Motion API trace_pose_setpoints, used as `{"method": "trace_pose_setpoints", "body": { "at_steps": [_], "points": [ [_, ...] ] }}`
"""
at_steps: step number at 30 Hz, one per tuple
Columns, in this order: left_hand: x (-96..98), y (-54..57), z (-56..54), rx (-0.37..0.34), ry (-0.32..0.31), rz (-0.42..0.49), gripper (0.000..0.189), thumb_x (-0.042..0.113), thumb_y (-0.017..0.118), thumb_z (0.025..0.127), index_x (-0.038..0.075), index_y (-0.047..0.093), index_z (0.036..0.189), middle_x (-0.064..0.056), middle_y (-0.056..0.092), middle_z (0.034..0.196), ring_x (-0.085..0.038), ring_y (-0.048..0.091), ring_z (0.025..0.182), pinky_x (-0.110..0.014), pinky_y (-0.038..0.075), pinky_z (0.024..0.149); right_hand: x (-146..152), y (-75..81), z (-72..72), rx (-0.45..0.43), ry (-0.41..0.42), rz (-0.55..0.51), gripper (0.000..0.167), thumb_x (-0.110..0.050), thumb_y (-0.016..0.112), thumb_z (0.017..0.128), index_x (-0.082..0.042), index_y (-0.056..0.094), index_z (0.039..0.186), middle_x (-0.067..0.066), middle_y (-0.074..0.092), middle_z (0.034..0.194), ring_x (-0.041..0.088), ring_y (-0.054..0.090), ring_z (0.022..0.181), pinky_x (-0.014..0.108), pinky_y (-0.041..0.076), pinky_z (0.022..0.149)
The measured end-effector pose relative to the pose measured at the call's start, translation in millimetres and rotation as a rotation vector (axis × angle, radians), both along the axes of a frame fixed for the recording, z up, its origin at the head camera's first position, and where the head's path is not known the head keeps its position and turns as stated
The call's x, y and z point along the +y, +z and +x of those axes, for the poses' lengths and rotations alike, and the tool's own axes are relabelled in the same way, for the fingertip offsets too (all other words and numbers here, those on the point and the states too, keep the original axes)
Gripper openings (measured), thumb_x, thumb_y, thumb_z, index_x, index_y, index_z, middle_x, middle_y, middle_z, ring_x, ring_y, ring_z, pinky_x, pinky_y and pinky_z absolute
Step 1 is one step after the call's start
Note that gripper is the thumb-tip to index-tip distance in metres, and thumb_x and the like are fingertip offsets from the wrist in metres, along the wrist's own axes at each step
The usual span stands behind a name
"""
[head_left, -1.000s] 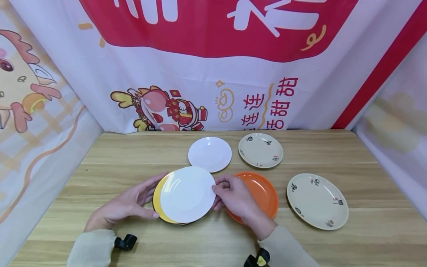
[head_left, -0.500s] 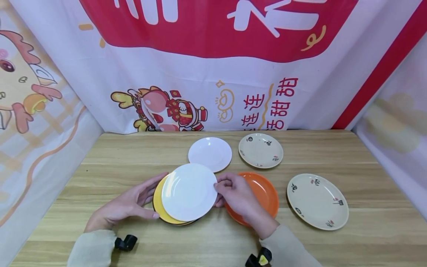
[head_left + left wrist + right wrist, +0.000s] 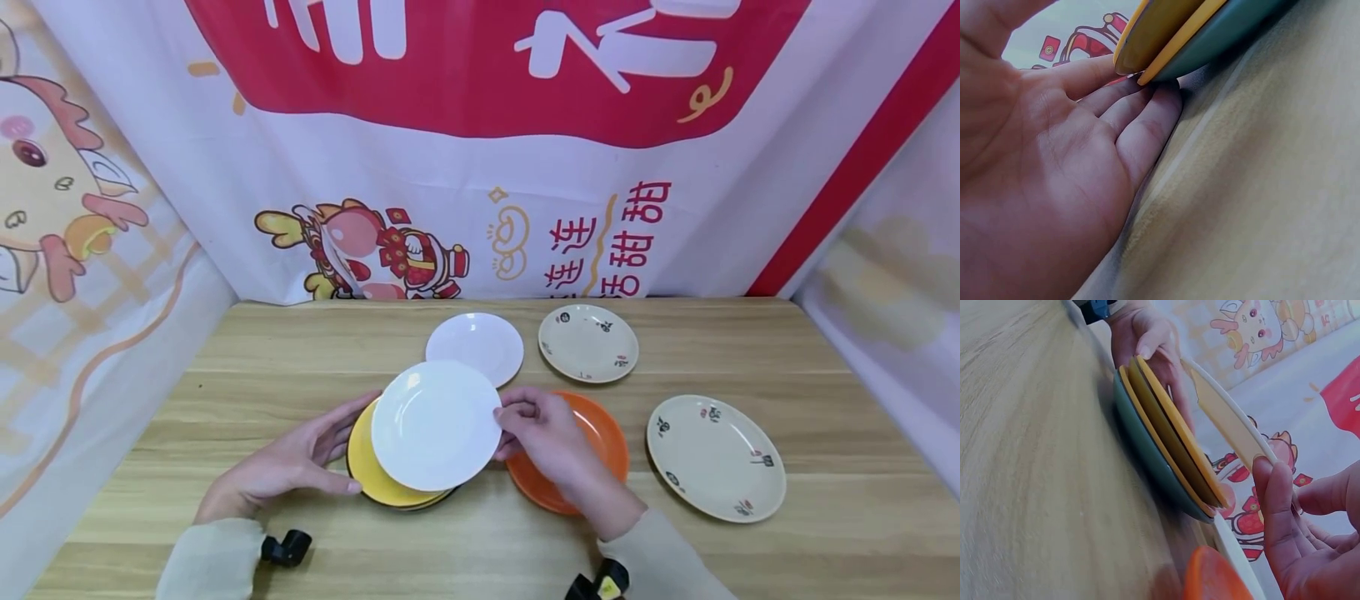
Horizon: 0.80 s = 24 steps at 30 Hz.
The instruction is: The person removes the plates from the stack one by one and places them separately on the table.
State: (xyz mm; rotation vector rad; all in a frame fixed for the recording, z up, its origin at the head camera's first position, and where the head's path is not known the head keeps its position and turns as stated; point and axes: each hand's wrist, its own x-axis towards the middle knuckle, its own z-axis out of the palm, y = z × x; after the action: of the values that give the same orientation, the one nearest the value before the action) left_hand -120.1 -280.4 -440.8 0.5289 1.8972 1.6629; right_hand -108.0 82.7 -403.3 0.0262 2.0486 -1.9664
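My right hand (image 3: pixel 551 437) pinches the right rim of a white plate (image 3: pixel 435 425) between thumb and fingers. In the right wrist view this plate is tilted and raised clear of a stack of yellow-topped plates (image 3: pixel 1166 425). The lowest plate in that stack has a green outside. My left hand (image 3: pixel 300 462) lies at the stack's left side, fingers extended and thumb apart. Its fingertips are right at the plates' edges in the left wrist view. An orange plate (image 3: pixel 600 433) lies beneath my right hand and is partly hidden by it.
A second white plate (image 3: pixel 480 342) lies behind the stack, overlapped by the raised one in the head view. Two cream patterned plates (image 3: pixel 588 342) lie to the right, one far back and one nearer. Printed cloth (image 3: pixel 450 167) hangs behind the wooden table (image 3: pixel 262 350).
My right hand has lifted the white plate off the stack and shifted it a little right, showing more of the yellow plate beneath. My left hand has stayed in place.
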Motion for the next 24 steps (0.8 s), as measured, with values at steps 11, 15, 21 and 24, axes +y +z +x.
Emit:
{"method": "trace_pose_setpoints", "body": {
  "at_steps": [11,15,21,24],
  "points": [
    [-1.4,-1.8,0.2,0.007,0.005,-0.002,0.110,-0.003,0.085,0.086,0.009,0.018,0.173,-0.019,0.014,0.181,0.012,0.039,0.151,-0.010,0.038,0.120,40,6.8,-3.0,0.018,-0.065,0.004,0.029,-0.010,0.063,0.108,0.005,0.060,0.132,0.012,0.071,0.101,0.019,0.069,0.077,0.024,0.066,0.075],
    [-2.4,-2.2,0.6,0.009,0.009,0.000,0.109,-0.003,0.084,0.086,0.010,0.019,0.172,-0.019,0.014,0.181,0.012,0.040,0.151,-0.010,0.037,0.120,55,6.2,-2.5,-0.007,-0.080,0.050,0.029,-0.013,0.062,0.109,0.002,0.060,0.134,0.012,0.071,0.104,0.021,0.070,0.083,0.024,0.066,0.078],
    [-1.4,0.3,0.5,-0.009,0.014,-0.012,0.108,-0.002,0.084,0.087,0.010,0.019,0.172,-0.017,0.014,0.182,0.013,0.039,0.150,-0.010,0.038,0.120,71,2.9,-1.1,-0.016,-0.112,0.077,0.032,-0.014,0.062,0.109,0.002,0.059,0.137,0.010,0.070,0.105,0.020,0.070,0.085,0.023,0.066,0.078],
    [-1.4,1.7,0.5,-0.016,0.019,-0.015,0.108,-0.002,0.084,0.087,0.010,0.019,0.172,-0.018,0.013,0.182,0.014,0.040,0.149,-0.009,0.038,0.120,77,1.3,-0.8,-0.022,-0.131,0.059,0.034,-0.012,0.062,0.109,0.004,0.057,0.139,0.007,0.070,0.103,0.018,0.070,0.084,0.024,0.067,0.077]
  ]
}}
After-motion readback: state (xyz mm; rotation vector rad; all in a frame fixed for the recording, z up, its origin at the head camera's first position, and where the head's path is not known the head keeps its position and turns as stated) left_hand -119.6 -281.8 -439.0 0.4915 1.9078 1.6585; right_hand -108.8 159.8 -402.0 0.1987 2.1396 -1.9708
